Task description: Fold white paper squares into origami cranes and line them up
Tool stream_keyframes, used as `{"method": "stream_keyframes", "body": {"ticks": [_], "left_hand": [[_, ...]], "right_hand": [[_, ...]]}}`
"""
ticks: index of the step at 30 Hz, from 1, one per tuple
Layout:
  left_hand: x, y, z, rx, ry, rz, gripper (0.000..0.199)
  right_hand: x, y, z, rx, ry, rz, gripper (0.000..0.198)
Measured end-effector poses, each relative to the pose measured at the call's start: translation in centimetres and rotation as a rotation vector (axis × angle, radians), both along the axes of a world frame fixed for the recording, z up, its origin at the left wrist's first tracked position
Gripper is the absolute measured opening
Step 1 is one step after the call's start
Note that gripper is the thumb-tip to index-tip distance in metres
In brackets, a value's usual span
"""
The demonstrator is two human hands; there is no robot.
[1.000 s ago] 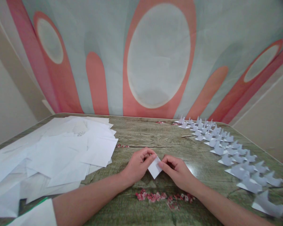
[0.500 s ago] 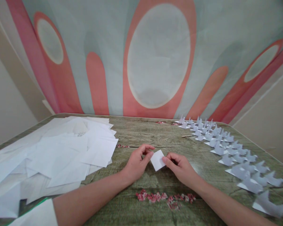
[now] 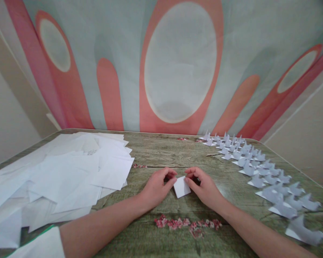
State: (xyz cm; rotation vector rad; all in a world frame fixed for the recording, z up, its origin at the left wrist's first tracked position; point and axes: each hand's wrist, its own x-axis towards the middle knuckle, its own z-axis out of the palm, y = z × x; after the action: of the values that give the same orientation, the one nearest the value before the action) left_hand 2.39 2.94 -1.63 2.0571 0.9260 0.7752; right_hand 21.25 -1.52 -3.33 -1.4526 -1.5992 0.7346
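Observation:
A small folded square of white paper [image 3: 181,188] is held between my two hands, just above or on the tabletop; I cannot tell which. My left hand [image 3: 156,187] pinches its upper left corner with thumb and curled fingers. At the upper right corner, my right hand [image 3: 204,187] grips it, thumb on top and the fingers curled behind. Both hands' fingertips hide the paper's top corners.
Loose sheets of white paper [image 3: 72,172] lie in a spread pile on the left. Several folded paper birds [image 3: 282,208] stand in rows along the right side. The wood-patterned table [image 3: 140,229] bears printed pink flowers [image 3: 174,223]. A patterned backdrop [image 3: 129,71] hangs behind.
The paper has turned slightly and sits a little lower. My right hand has moved up and left to its upper right corner, bringing both hands closer together.

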Motion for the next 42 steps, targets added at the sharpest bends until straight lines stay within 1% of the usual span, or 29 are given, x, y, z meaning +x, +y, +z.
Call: {"method": "stream_keyframes", "body": {"ticks": [6, 9, 12, 15, 21, 27, 34, 38, 42], "left_hand": [[-0.4, -1.0, 0.7, 0.367, 0.255, -0.072, 0.022], [-0.4, -1.4, 1.0, 0.496, 0.383, -0.139, 0.023], [-0.4, -1.6, 0.9, 0.579, 0.468, -0.221, 0.028], [-0.3, -1.5, 0.6, 0.614, 0.511, -0.252, 0.03], [-0.1, -1.7, 0.4, 0.658, 0.545, -0.246, 0.027], [-0.1, -1.9, 0.7, 0.688, 0.568, -0.231, 0.025], [-0.3, -2.3, 1.3, 0.681, 0.616, -0.276, 0.033], [-0.4, -2.3, 1.3, 0.691, 0.624, -0.289, 0.036], [-0.5, -2.3, 1.2, 0.68, 0.615, -0.283, 0.038]], "right_hand": [[-0.1, 0.2, -0.5, 0.092, -0.227, -0.029, 0.011], [-0.3, 0.1, -0.3, 0.121, -0.307, -0.043, 0.011], [-0.4, 0.0, 0.0, 0.131, -0.367, -0.061, 0.011], [-0.3, 0.0, 0.1, 0.14, -0.42, -0.07, 0.011], [0.0, 0.1, -0.1, 0.157, -0.489, -0.074, 0.01], [0.2, -0.2, 0.1, 0.158, -0.555, -0.035, 0.008], [0.1, -0.5, 0.6, 0.189, -0.668, 0.007, 0.013], [0.4, -0.2, 0.4, 0.187, -0.674, 0.026, 0.016], [0.9, 0.3, 0.1, 0.172, -0.616, 0.029, 0.014]]}}
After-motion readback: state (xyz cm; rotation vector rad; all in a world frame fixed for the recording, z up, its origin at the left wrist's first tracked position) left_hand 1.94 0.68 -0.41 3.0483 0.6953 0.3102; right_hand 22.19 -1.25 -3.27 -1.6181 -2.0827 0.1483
